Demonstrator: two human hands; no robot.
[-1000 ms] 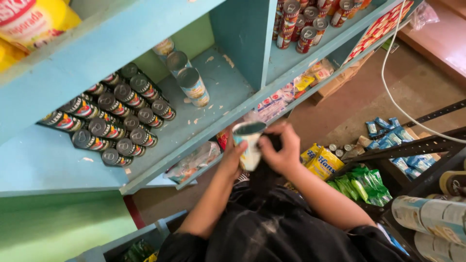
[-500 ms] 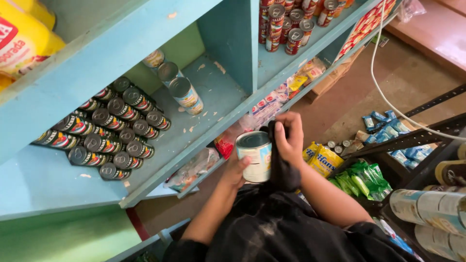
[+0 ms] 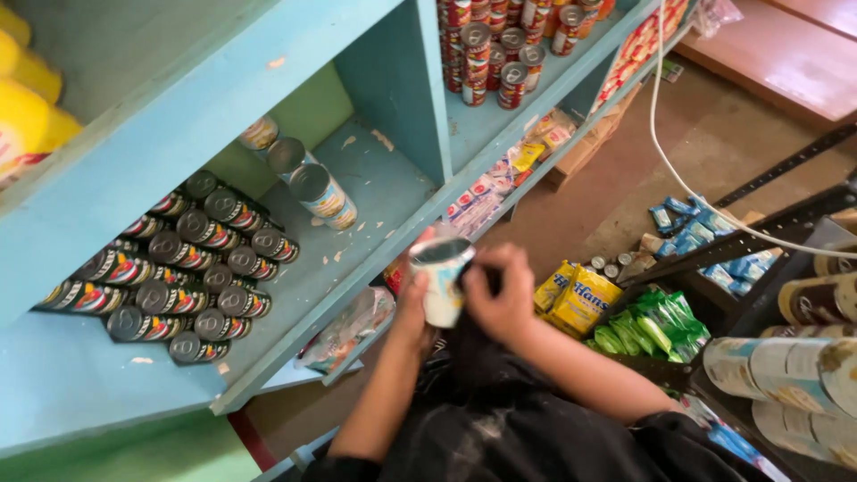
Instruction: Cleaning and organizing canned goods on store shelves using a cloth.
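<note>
A pale-labelled tin can with a metal top is gripped in my left hand, in front of the blue shelf edge. My right hand presses a black cloth against the can's right side. The cloth hangs down over my lap. Three similar pale cans stand in a row at the back of the shelf bay just above my hands.
Several dark-labelled cans are stacked at the shelf's left. Red-labelled cans fill the bay to the right. Snack packets, green packets and blue sachets lie on the floor rack. Large cans lie at the right.
The can has turned in my hands, from its label side showing to its top rim tilted up. The view has shifted slightly nearer to the shelf.
</note>
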